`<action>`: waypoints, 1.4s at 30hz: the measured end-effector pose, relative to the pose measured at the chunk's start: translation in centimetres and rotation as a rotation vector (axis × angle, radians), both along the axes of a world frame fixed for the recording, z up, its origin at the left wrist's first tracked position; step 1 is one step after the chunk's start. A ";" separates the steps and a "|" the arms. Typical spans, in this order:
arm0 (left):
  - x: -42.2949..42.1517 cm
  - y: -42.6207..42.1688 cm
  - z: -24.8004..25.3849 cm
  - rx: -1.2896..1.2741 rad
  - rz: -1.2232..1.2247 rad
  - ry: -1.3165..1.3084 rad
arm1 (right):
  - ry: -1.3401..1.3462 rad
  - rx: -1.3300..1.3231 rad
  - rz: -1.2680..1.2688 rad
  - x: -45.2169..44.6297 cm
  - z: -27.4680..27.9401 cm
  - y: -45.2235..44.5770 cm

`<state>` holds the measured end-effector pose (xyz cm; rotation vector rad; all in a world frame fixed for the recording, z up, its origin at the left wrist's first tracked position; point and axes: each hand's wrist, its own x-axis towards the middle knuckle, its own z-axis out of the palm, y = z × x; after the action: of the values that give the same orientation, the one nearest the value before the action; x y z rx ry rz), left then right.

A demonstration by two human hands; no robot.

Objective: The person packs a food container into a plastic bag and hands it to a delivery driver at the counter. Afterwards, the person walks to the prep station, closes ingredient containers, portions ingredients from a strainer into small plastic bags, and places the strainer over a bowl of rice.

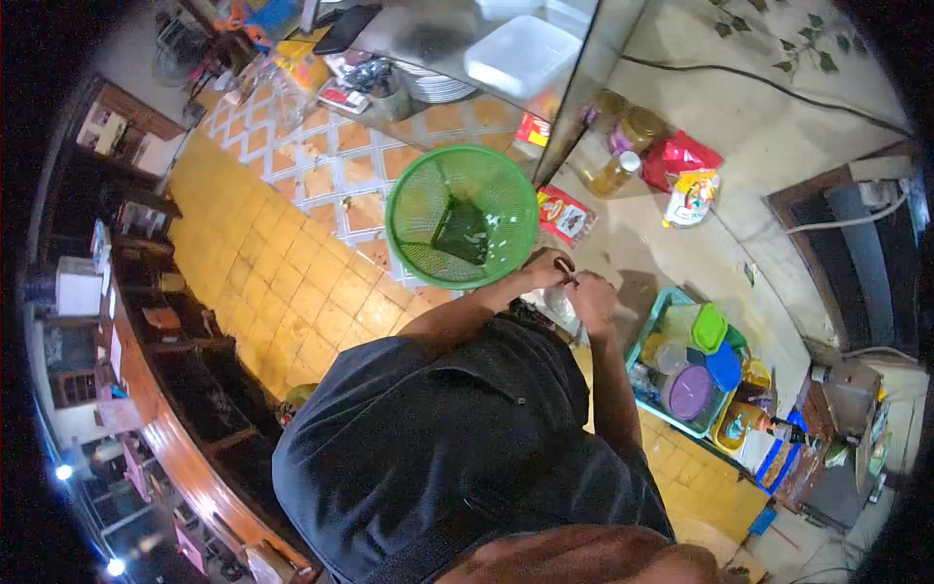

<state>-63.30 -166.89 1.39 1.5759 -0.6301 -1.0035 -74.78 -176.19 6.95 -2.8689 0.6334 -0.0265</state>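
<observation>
My left hand [545, 272] and my right hand [592, 300] are close together just below the green basket, fingers closed in front of my body. Between the fingertips shows a small dark curved thing [564, 264], too small to name. A whitish clear plastic bag [558, 304] hangs below the fingers, and my right hand seems to pinch it. The green mesh basket [399, 248] stands on the counter near my left hand, with small white bits inside. A red and yellow packet [566, 216] lies just beyond my hands.
On the right, a teal basket [637, 355] holds lidded containers. Jars, a bottle [616, 173] and a red bag [676, 159] stand by the wall. A glass case [438, 44] with plates is at the top. Left lies a yellow tiled floor [263, 273] and wooden furniture [180, 453].
</observation>
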 end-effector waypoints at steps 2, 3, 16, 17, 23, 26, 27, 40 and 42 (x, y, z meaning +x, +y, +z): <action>0.4 0.5 1.5 0.070 -0.028 -0.018 | -0.002 0.017 0.021 0.2 0.4 0.3; 0.6 0.2 0.3 0.074 -0.027 -0.017 | -0.002 0.026 0.021 0.1 0.4 0.2; 1.1 -0.3 -6.2 0.131 -0.064 -0.081 | -0.263 0.147 0.055 -0.7 -0.9 0.5; 0.9 -0.5 -6.9 0.107 -0.048 -0.091 | -0.222 0.085 0.079 -0.7 -0.9 0.5; 0.0 -1.0 -2.1 0.102 0.033 0.114 | -0.005 0.115 0.009 -0.9 1.8 1.3; 0.1 -0.4 0.2 0.089 -0.024 0.311 | -0.147 0.211 -0.056 -2.0 0.3 0.9; 0.3 -0.4 1.4 0.175 -0.035 0.381 | -0.227 0.267 -0.098 -1.9 0.0 0.8; -1.0 -0.6 -3.5 -0.339 -0.082 0.147 | -0.433 0.528 -0.399 -4.2 -1.4 0.6; -2.4 -0.7 -0.9 -0.262 0.090 -0.522 | -0.021 0.301 -0.531 -7.4 -1.5 1.1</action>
<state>-65.68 -167.63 0.45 1.6171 -0.9930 -0.4125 -82.22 -175.06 5.40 -2.3400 1.2549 -0.0369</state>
